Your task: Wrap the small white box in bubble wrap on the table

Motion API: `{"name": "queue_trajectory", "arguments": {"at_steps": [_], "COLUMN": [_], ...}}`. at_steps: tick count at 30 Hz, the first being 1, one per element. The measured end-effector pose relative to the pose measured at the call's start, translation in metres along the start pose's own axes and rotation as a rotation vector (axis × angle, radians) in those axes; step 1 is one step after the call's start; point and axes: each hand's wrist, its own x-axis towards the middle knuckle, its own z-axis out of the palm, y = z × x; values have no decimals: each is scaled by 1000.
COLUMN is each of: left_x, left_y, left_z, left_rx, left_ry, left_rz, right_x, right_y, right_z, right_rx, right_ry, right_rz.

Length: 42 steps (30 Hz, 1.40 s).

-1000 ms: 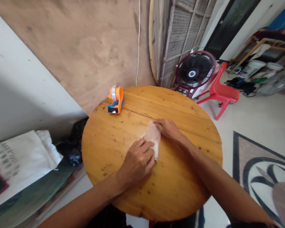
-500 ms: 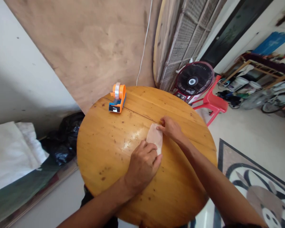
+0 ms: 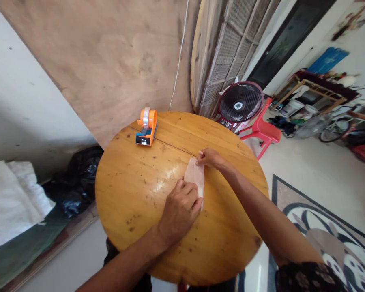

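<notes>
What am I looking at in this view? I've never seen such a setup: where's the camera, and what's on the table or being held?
There is no machine here: these are a person's bare hands, seen from a camera worn on the head, looking forward and down. On the round wooden table lies a pale thin item, perhaps a bag. The left hand holds its near part; the right hand has its fingertips at the far corner, though I cannot tell whether they pinch it. Farther back stands an orange-and-blue tape dispenser, apart from both hands.
</notes>
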Motion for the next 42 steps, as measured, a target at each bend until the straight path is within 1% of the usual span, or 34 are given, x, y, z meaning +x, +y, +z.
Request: {"name": "queue_trajectory", "arguments": {"at_steps": [2,5,8,15,20,26,29,32,37,42], "left_x": [-1,-2,-3,-6,-7,-8,-10,-12,-16,-21], "left_y": [0,0,0,2,0,-1,-1,-3,-5,-3], "left_z": [-1,-1,-2,-6,-6,-7,-7,-6,-3,1], "left_rx": [-8,-27,-32,25,75,76,63,32,-57,-62], "left_ry": [-5,-7,-6,-82,-118,-103,-99,-76,1,59], "left_rz": [9,20,22,-12,28,66,72,66,19,-66], "right_x": [-5,-14,-18,-11,-20,-51,-71,-94,-129,-151], "right_y": [-4,-8,-7,9,4,-14,-24,-35,-46,-46], "right_z": [1,4,8,16,7,-9,-13,-15,-13,3], "right_rx": [12,28,79,354,504,573,593,607,599,649], "right_ry": [28,122,193,177,159,173,157,128,67,68], "right_rz": [-10,-17,-34,-60,-113,-210,-290,-314,-330,-345]}}
